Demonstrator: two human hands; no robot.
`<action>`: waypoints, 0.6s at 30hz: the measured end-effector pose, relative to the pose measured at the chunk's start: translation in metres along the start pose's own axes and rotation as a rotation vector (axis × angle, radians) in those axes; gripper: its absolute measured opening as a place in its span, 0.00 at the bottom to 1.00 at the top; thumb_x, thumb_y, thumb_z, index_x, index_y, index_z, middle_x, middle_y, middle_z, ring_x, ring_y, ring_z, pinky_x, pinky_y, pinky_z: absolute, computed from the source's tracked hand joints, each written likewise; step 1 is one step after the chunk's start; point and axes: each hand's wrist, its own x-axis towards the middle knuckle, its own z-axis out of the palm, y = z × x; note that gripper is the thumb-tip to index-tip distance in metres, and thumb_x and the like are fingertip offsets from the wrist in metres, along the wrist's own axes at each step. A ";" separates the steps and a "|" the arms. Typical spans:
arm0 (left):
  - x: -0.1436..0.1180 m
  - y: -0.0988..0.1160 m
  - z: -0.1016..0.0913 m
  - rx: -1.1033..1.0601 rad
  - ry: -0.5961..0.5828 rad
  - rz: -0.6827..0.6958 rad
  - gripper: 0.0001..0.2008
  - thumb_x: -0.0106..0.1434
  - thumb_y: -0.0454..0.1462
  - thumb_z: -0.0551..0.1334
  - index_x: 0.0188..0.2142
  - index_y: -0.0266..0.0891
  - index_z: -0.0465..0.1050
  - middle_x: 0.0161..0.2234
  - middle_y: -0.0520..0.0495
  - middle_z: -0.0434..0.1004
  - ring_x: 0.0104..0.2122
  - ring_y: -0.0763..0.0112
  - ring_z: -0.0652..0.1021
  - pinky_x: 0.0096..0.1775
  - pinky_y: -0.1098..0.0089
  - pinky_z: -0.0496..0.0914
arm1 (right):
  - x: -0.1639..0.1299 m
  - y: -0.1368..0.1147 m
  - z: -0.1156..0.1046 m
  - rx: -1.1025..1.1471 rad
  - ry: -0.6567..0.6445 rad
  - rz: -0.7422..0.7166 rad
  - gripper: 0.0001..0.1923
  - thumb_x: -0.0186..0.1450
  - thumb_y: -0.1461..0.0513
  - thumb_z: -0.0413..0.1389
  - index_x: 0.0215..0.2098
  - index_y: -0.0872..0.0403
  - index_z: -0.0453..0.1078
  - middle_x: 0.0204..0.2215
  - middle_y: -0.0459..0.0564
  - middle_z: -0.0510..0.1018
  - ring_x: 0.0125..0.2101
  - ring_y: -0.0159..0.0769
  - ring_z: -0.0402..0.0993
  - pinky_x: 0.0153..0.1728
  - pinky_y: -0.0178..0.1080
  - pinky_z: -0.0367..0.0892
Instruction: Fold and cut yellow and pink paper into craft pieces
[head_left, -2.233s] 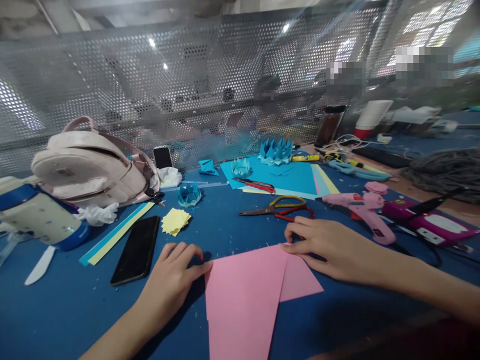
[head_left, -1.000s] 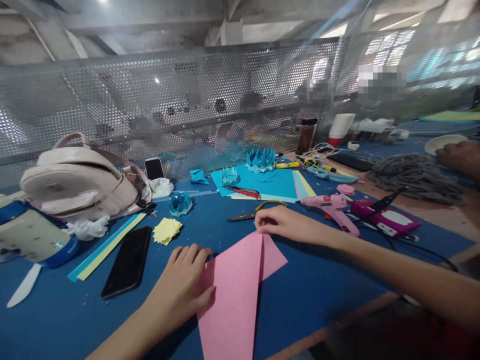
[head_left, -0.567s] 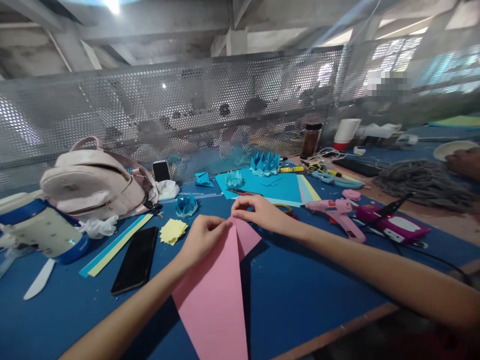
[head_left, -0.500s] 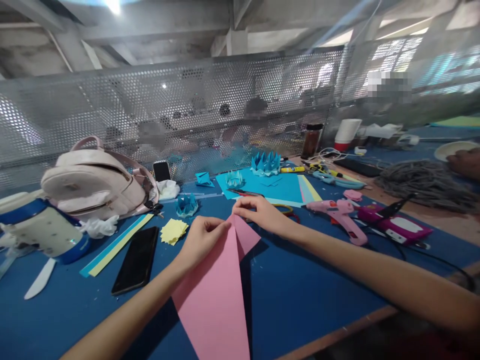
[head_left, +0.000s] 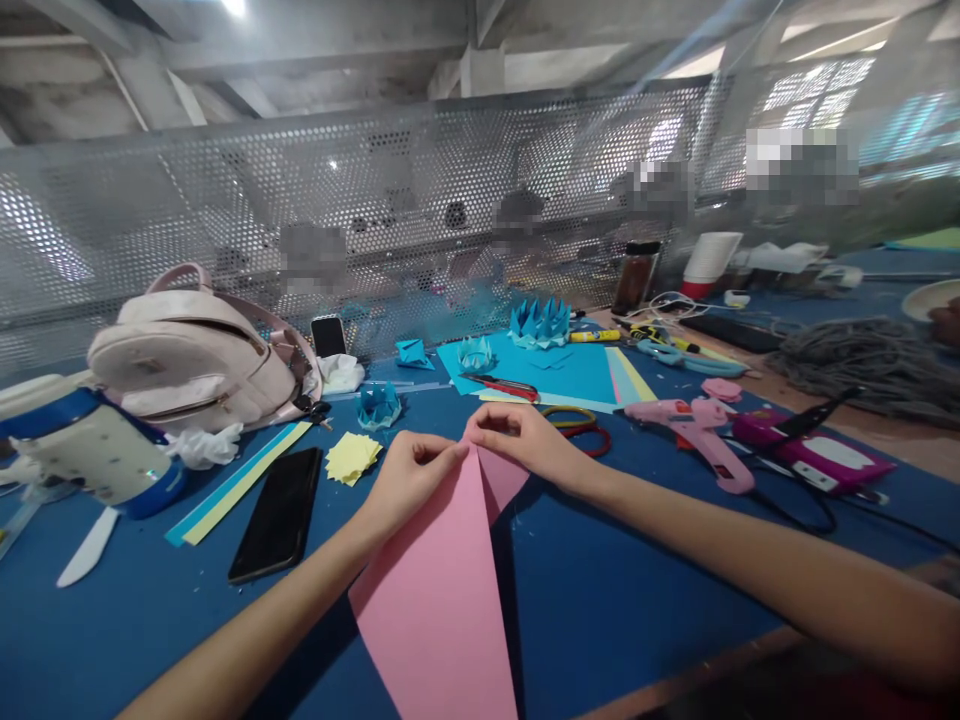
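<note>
Both hands meet at the far tip of the pink paper (head_left: 439,590), which lies flat on the blue table (head_left: 637,600). The left hand (head_left: 409,478) pinches the point with narrow fingers; the right hand (head_left: 517,440) pinches beside it. Best to keep the edges lined up at the tip, then press the crease flat toward the near end.
</note>
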 end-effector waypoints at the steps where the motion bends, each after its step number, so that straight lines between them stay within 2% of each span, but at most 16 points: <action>1: 0.001 0.000 -0.001 -0.014 -0.009 -0.005 0.21 0.61 0.49 0.61 0.22 0.33 0.74 0.20 0.52 0.64 0.23 0.75 0.61 0.25 0.73 0.54 | 0.000 0.002 -0.001 0.009 0.001 -0.015 0.14 0.64 0.53 0.58 0.36 0.56 0.73 0.34 0.49 0.77 0.35 0.36 0.72 0.37 0.37 0.66; 4: 0.002 -0.003 -0.003 -0.060 -0.055 -0.034 0.22 0.60 0.51 0.61 0.25 0.33 0.75 0.21 0.52 0.67 0.23 0.74 0.63 0.25 0.74 0.55 | -0.002 0.004 -0.005 -0.016 -0.012 -0.066 0.14 0.65 0.55 0.57 0.42 0.55 0.74 0.40 0.52 0.77 0.40 0.37 0.73 0.41 0.38 0.67; 7: 0.004 -0.008 -0.003 -0.105 -0.102 -0.073 0.23 0.60 0.53 0.62 0.28 0.32 0.77 0.22 0.51 0.70 0.23 0.74 0.65 0.25 0.74 0.56 | -0.004 0.006 -0.012 -0.151 -0.056 -0.129 0.11 0.68 0.57 0.54 0.44 0.54 0.74 0.42 0.53 0.78 0.42 0.38 0.73 0.43 0.40 0.68; 9: 0.005 -0.013 -0.002 -0.140 -0.131 -0.104 0.24 0.59 0.54 0.62 0.29 0.32 0.77 0.23 0.51 0.70 0.23 0.75 0.65 0.25 0.75 0.57 | -0.005 0.009 -0.016 -0.315 -0.103 -0.272 0.10 0.68 0.58 0.54 0.44 0.53 0.74 0.43 0.53 0.77 0.44 0.38 0.72 0.45 0.41 0.67; 13: 0.004 -0.020 0.000 -0.219 -0.202 -0.175 0.25 0.58 0.56 0.63 0.30 0.32 0.76 0.22 0.51 0.69 0.21 0.77 0.65 0.24 0.76 0.57 | -0.005 0.016 -0.022 -0.720 -0.153 -0.675 0.10 0.69 0.60 0.54 0.46 0.51 0.73 0.45 0.52 0.78 0.48 0.39 0.70 0.49 0.43 0.63; 15: 0.003 -0.021 0.001 -0.247 -0.222 -0.206 0.25 0.58 0.56 0.63 0.30 0.32 0.75 0.22 0.52 0.69 0.20 0.77 0.65 0.24 0.76 0.57 | -0.006 0.017 -0.023 -0.831 -0.132 -0.789 0.08 0.70 0.61 0.53 0.44 0.51 0.73 0.42 0.51 0.80 0.46 0.38 0.71 0.47 0.42 0.63; 18: -0.001 -0.018 0.002 -0.261 -0.227 -0.234 0.24 0.59 0.54 0.63 0.31 0.33 0.76 0.23 0.51 0.71 0.21 0.76 0.67 0.25 0.76 0.59 | -0.008 0.013 -0.021 -0.855 -0.139 -0.864 0.07 0.70 0.61 0.52 0.42 0.52 0.72 0.40 0.50 0.80 0.44 0.36 0.72 0.44 0.39 0.63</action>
